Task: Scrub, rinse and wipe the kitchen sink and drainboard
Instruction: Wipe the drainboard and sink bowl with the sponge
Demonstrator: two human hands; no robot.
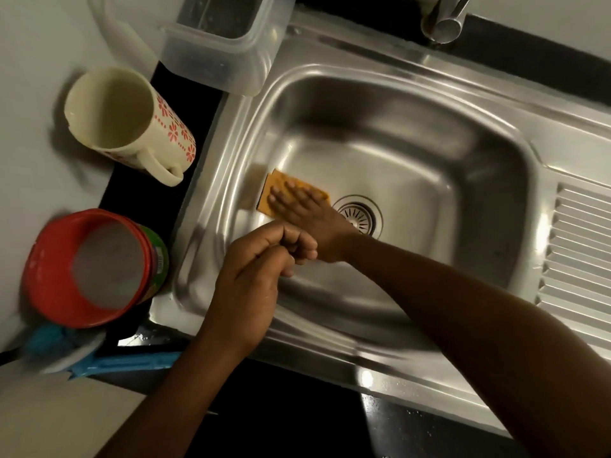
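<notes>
Our right hand (304, 209) lies flat, fingers straight, on the sponge (277, 185) on the sink (429, 143) floor left of the drain (362, 214), likely pressing so it scrubs. Our left hand (254, 269) hangs clenched above the basin, seemingly empty. The frame cuts off the drainboard (582, 252) and tap (443, 21); blur hides any suds.

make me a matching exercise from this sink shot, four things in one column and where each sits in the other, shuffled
Things
1. sponge
2. floral mug
3. red tub
4. drainboard

Places
a. right of the basin
b. left of the basin, nearest the person
c. basin floor, under the right hand
d. left of the basin, next to the clear container

Pairs: 1-c, 2-d, 3-b, 4-a
</notes>
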